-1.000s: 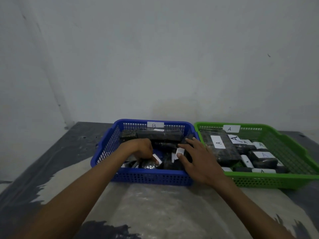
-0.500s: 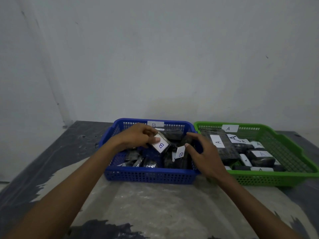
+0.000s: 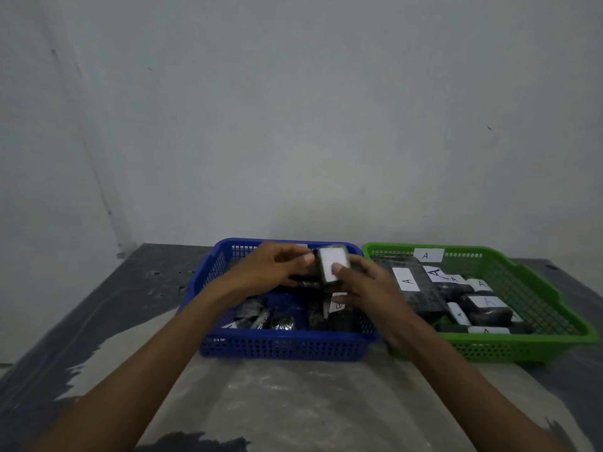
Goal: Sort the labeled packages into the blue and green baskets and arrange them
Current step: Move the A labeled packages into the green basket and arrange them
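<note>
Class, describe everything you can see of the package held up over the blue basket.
The package is a small dark block in shiny wrap, with a white paper label on the face turned to the camera; its letter is washed out and unreadable. It is tilted, held above the far part of the blue basket. The left hand grips its left edge, and the right hand holds it with the thumb pressed on the label.

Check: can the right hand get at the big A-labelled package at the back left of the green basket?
Probably yes, once freed: the right hand is beside that package, with nothing on top of it, but both hands are holding a package over the blue basket.
</note>
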A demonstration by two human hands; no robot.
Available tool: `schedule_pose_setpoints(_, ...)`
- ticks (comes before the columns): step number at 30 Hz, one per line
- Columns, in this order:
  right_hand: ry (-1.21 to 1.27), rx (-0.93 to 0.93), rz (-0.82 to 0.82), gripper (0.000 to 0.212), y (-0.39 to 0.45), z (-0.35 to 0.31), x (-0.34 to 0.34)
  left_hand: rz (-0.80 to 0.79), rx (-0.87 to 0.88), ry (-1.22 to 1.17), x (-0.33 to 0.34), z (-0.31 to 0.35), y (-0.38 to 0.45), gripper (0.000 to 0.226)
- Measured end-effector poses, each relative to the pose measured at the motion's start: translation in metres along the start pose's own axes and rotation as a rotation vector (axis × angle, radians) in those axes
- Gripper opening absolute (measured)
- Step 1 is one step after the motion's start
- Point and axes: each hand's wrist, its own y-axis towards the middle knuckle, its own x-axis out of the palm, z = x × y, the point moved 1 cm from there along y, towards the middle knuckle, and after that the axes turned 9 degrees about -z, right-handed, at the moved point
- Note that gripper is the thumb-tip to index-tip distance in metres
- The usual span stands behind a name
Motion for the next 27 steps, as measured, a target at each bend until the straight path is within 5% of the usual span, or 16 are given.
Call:
schedule_pose_setpoints(6, -0.16, -0.023, 0.107, 0.034, 0.0, -0.001, -0.022, -0.159, -0.172, 0.487, -0.004, -0.012, -0.01, 0.027)
schedule_pose_setpoints(10, -0.775, -0.098, 0.061, 0.03, -0.001, 0.007, -0.009, -0.444, -0.326, 0.654, -0.01, -0.021, -0.025, 0.059)
schedule_pose_setpoints(16, -1.25, -0.136, -0.055, 0.029, 0.005, 0.021, 0.026, -0.447, -0.335, 0.831, -0.01, -0.026, -0.027, 0.058)
schedule_pose_setpoints(22, -1.193, -0.013, -0.125, 0.026, 0.012, 0.029, 0.029, -0.375, -0.224, 0.745, -0.013, -0.037, -0.027, 0.027)
schedule_pose_setpoints(27, -1.156, -0.038, -0.146, 0.024, 0.015, 0.034, 0.026, -0.381, -0.16, 0.763, -0.015, -0.043, -0.032, 0.045)
